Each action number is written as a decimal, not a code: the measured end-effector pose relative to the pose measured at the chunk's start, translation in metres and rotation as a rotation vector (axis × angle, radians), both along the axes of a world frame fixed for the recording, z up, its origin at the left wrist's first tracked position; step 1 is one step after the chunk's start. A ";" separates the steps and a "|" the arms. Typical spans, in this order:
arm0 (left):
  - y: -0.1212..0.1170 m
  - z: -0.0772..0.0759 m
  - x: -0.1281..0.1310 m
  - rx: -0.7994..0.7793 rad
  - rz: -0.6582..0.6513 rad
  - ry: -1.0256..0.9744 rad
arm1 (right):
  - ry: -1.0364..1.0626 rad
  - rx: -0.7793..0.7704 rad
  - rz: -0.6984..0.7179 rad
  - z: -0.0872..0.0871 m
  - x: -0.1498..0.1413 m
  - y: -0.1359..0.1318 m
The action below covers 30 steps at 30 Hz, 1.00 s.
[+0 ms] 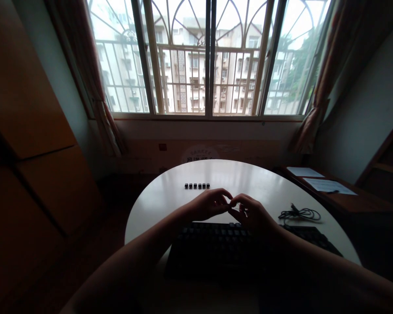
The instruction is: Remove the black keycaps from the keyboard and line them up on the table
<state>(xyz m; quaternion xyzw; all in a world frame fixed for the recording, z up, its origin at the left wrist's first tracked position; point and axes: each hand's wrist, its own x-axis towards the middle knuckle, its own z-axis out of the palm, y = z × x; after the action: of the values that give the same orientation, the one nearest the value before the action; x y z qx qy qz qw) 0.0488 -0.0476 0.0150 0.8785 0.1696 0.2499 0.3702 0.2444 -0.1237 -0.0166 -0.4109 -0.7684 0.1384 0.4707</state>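
Note:
My left hand [212, 204] and my right hand [250, 210] meet above the far edge of a black keyboard [212, 244]. The fingertips of both are pinched together, touching or nearly so. Something small and dark seems to sit between them, along with a thin pale line near my right fingers; the fingers hide most of it, so its kind is unclear. Beyond my left hand, several small black pieces like keycaps [195, 186] stand in a straight row on the white table. My forearms cover the keyboard's sides, and its near part is lost in shadow.
A round white table [157, 192] carries everything. Right of my right hand lies a coiled black cable [299, 213] by the keyboard's right end. Papers [329, 185] and a dark pen-like thing rest on a brown side surface. A barred window [209, 65] is ahead; cabinets [36, 131] stand left.

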 end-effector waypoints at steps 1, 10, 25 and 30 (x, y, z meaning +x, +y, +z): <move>0.000 0.000 0.000 0.001 0.002 -0.005 | -0.001 0.000 0.000 -0.001 0.000 0.001; 0.000 -0.001 0.000 -0.014 0.007 -0.002 | -0.011 -0.041 -0.014 -0.001 0.003 0.002; 0.003 -0.004 -0.001 0.009 -0.005 -0.016 | -0.007 0.005 0.010 -0.005 0.006 0.009; 0.007 -0.009 -0.001 0.011 -0.011 -0.014 | -0.049 -0.034 0.005 -0.001 0.006 0.009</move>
<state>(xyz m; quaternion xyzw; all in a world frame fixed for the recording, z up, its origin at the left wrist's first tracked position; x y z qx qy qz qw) 0.0479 -0.0401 0.0065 0.8795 0.1609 0.2551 0.3680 0.2507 -0.1147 -0.0180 -0.4203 -0.7782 0.1423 0.4444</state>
